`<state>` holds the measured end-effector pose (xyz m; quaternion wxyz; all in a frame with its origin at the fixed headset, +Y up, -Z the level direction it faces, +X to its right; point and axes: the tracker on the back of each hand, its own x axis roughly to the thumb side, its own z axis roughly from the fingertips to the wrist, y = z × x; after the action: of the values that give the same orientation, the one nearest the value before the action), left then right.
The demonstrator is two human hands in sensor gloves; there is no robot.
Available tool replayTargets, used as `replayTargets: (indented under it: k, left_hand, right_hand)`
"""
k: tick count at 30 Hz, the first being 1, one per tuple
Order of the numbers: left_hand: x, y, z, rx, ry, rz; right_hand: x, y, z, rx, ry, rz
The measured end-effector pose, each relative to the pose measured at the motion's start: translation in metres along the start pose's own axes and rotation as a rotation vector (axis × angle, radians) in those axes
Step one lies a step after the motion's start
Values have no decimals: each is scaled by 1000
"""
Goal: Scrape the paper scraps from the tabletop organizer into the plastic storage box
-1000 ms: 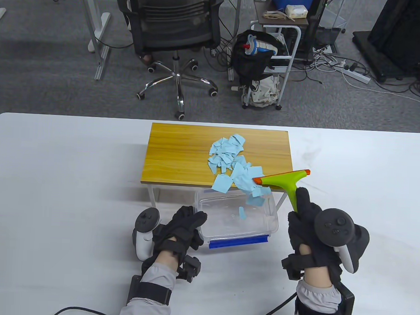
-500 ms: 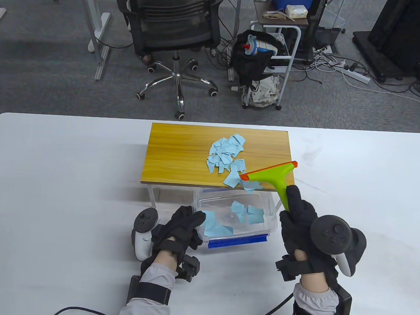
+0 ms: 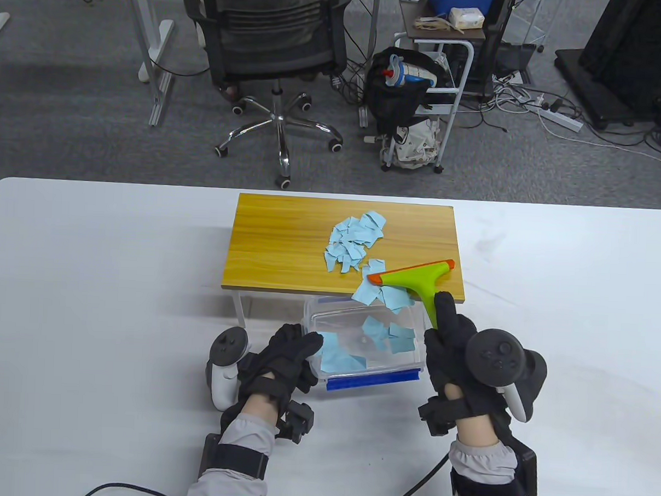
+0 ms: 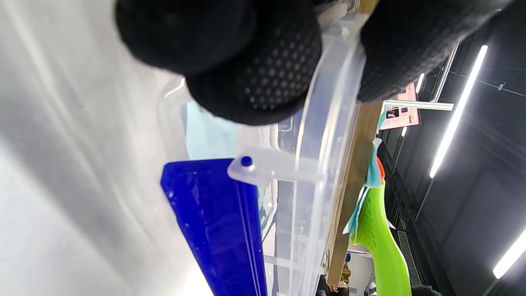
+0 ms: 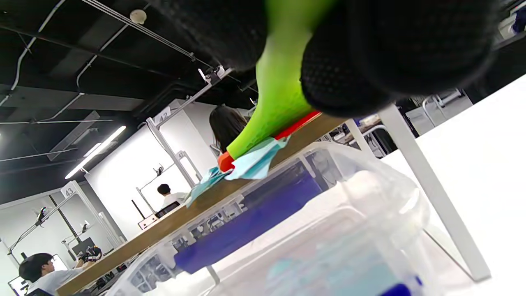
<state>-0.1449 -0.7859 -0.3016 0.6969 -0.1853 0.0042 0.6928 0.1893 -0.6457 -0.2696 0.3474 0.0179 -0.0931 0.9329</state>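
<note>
Lying in a loose heap, the blue paper scraps [image 3: 355, 241] sit on the wooden organizer [image 3: 287, 246], a few overhanging its near edge above the clear storage box [image 3: 359, 342]. Her right hand [image 3: 457, 349] grips the green scraper [image 3: 414, 279]; her left hand [image 3: 290, 358] holds the box's rim.
</note>
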Motion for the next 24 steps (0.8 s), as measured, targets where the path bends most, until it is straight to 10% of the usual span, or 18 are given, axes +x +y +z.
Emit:
replayTargets:
  k: [9,24]
  left_hand:
    - [0,1,0,5,-3,7]
    - [1,10,3,44,25,-4]
  right_hand:
    - [9,-22,9,90,9,22]
    - [30,-35,11,-138,-124,26]
